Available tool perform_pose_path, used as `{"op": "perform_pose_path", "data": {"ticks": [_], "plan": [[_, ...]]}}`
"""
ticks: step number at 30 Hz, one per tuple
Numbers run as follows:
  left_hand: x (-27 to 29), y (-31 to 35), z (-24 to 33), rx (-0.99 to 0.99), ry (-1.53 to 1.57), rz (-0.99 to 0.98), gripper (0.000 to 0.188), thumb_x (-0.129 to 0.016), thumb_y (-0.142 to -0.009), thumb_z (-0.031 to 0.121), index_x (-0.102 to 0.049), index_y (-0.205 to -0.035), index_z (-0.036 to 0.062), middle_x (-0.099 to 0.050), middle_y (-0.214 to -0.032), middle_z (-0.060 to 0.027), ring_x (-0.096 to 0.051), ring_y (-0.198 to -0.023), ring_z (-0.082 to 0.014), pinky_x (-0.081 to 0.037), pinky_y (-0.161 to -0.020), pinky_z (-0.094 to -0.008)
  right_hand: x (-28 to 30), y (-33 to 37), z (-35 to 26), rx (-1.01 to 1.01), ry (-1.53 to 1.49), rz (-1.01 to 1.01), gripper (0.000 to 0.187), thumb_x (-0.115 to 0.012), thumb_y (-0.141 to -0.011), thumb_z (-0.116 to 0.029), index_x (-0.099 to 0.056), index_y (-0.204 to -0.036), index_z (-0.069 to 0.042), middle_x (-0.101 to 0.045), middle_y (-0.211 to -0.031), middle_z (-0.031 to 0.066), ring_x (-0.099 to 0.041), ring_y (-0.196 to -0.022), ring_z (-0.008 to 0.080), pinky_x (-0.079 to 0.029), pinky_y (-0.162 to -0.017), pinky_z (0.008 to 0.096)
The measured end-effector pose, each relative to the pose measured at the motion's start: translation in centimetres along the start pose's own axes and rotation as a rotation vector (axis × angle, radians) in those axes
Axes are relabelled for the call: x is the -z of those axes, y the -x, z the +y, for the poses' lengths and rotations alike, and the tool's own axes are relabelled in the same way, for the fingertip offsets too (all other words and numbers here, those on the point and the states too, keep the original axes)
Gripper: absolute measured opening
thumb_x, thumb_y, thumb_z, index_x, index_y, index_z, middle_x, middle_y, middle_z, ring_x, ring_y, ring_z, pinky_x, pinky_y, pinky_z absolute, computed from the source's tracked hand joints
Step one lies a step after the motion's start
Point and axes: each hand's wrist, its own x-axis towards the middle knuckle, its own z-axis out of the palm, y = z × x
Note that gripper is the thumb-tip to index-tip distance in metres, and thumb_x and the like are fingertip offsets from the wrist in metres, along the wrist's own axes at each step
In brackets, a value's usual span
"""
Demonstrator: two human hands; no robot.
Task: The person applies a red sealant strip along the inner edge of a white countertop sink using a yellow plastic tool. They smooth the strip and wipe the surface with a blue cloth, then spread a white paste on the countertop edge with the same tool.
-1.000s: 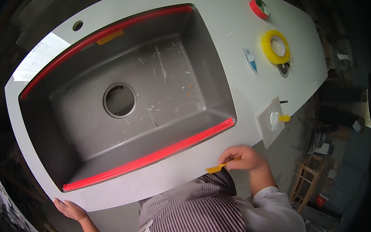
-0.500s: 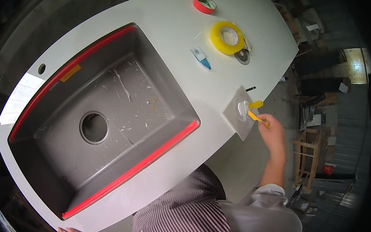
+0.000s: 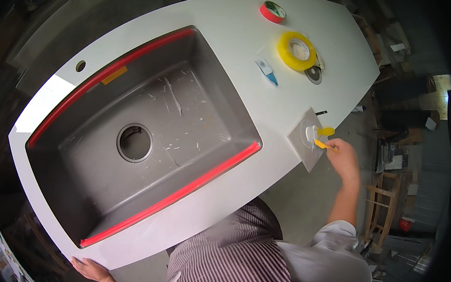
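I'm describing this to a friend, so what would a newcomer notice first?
The large grey rectangular sink in the white countertop stands out, with red tape strips along its far and near edges. Right of it lies a round yellow tape roll. Nearer, the right hand holds a small yellow tool at a flat grey board.

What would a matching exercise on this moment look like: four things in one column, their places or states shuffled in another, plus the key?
Things
1. Left hand
2. Right hand
3. Yellow tape roll
4. Near red strip

Places and states
A. Lying on the countertop, right of the sink
B. Running along the sink's edge closest to the person
C. At the countertop's near left corner
D. Holding a small yellow-orange tool at the square grey board

Pairs: 1-C, 2-D, 3-A, 4-B
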Motion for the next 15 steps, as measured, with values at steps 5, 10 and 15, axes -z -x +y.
{"op": "perform_pose_path", "data": {"ticks": [5,10,15], "plan": [[0.2,0.2,0.3,0.032,-0.013,0.0,0.053,-0.043,-0.099,0.025,-0.045,-0.143,-0.0045,-0.045,-0.148,-0.0229,-0.039,-0.139,-0.0366,-0.027,-0.118,-0.0439,-1.2,-0.2,-0.9,-0.009,0.014,0.056,0.025,-0.062,-0.085,-0.014,-0.07,-0.106,-0.005,-0.072,-0.101,0.0175,-0.069,-0.093,0.034,-0.053,-0.082,0.0388],[-0.1,0.2,-0.1,0.038,0.0,0.003,0.053,-0.042,-0.099,0.026,-0.045,-0.143,-0.0033,-0.045,-0.148,-0.0226,-0.039,-0.14,-0.0358,-0.027,-0.118,-0.0436,-1.0,0.5,-0.8,-0.021,0.071,-0.009,0.024,-0.063,-0.084,-0.015,-0.072,-0.105,-0.007,-0.072,-0.099,0.0164,-0.068,-0.092,0.0341,-0.053,-0.082,0.0399],[-0.4,0.1,-0.5,0.021,-0.01,0.019,0.053,-0.043,-0.099,0.026,-0.046,-0.143,-0.0032,-0.046,-0.147,-0.0226,-0.039,-0.139,-0.036,-0.028,-0.117,-0.0436,-0.8,0.7,0.2,0.03,0.124,-0.031,0.023,-0.063,-0.084,-0.016,-0.073,-0.103,-0.008,-0.072,-0.098,0.0154,-0.068,-0.092,0.0336,-0.053,-0.082,0.0397]]}}
